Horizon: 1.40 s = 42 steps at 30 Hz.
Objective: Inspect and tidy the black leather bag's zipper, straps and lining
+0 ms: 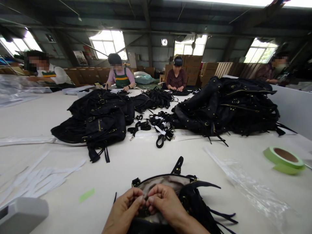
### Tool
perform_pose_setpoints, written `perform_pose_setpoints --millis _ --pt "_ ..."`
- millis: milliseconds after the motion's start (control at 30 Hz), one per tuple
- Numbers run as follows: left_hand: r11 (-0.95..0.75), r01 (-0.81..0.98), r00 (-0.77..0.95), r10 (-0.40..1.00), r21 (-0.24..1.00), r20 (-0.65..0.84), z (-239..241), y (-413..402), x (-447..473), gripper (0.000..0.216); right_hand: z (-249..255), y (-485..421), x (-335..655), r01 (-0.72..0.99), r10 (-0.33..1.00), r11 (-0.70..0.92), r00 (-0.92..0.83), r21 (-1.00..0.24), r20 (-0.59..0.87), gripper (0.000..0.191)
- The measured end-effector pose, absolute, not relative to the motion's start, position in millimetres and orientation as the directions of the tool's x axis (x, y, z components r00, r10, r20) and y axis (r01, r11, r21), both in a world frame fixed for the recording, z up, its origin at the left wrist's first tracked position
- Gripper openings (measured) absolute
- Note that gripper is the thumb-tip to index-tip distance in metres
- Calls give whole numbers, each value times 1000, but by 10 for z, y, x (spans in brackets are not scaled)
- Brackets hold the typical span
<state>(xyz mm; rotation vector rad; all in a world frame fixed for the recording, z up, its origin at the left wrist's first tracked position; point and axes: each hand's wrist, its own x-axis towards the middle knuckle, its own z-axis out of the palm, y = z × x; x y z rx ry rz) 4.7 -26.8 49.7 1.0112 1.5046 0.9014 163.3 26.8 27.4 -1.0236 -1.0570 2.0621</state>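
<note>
Bags lie heaped in two black piles, one (pixel 97 120) far ahead-left of the hands, a bigger one (pixel 229 105) far ahead-right. Straps (pixel 161 126) sit bundled between them. A green tape roll (pixel 284 157) rests well right. The open black bag (pixel 170 187) lies directly under both hands. Left hand (pixel 125 208) and right hand (pixel 164 203) meet fingertip to fingertip, pinching something small at the lining; keeping the pinch tight and close to the opening would likely help.

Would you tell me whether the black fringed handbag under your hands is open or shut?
Open. The black fringed handbag gapes at the top, showing its beige lining, where the left hand and right hand pinch inside the mouth.
</note>
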Motion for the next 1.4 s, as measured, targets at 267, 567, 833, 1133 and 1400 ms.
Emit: perform_pose_setpoints --millis 267,567,833,1133,1400 --pt "225 500 -130 974 837 -184 545 -338 108 25 246 269 1637 -174 793 -502 -483 -847 -371 29" --pt "104 607 -48 994 788 -94 520 -378 121 18 243 220 1663 -120 836 -375 -472 -919 -280 11" --pt "86 613 -45 996 785 -74 478 -377 137 19 206 213 1675 -54 843 -315 -475 -948 -253 6" --pt "97 590 -83 995 802 -60 416 -431 186 21 246 182 1667 -12 851 -326 -439 -945 -288 1" --pt "245 536 -132 970 808 -206 413 -394 201 23 210 171 1615 126 852 -295 -414 -947 -320 5"
